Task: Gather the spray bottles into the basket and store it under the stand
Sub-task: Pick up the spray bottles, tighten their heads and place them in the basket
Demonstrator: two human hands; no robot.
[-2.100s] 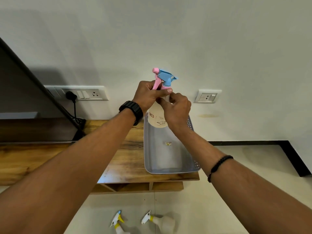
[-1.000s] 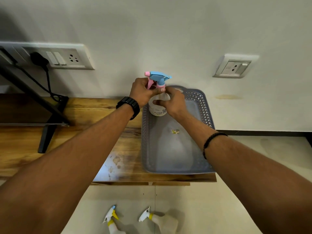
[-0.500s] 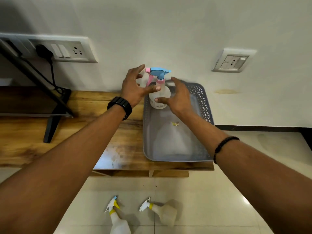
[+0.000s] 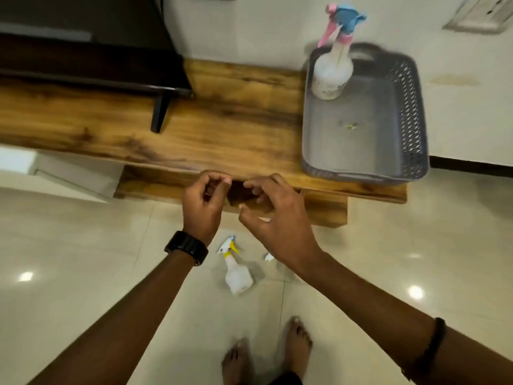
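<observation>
Both hands, left hand (image 4: 204, 205) and right hand (image 4: 277, 218), hover empty and half-curled above the floor bottle (image 4: 236, 270), judged light, smooth plastic best gripped at the neck, while the basket (image 4: 410, 120) at the tabletop's right edge holds one upright bottle (image 4: 331, 70).

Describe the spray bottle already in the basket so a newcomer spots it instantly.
On the wooden stand, at its right end, sits a grey perforated basket. In its far left corner stands an upright translucent spray bottle. Its pink-and-blue trigger head distinguishes it from the yellow-collared bottle lying on the floor.
</observation>
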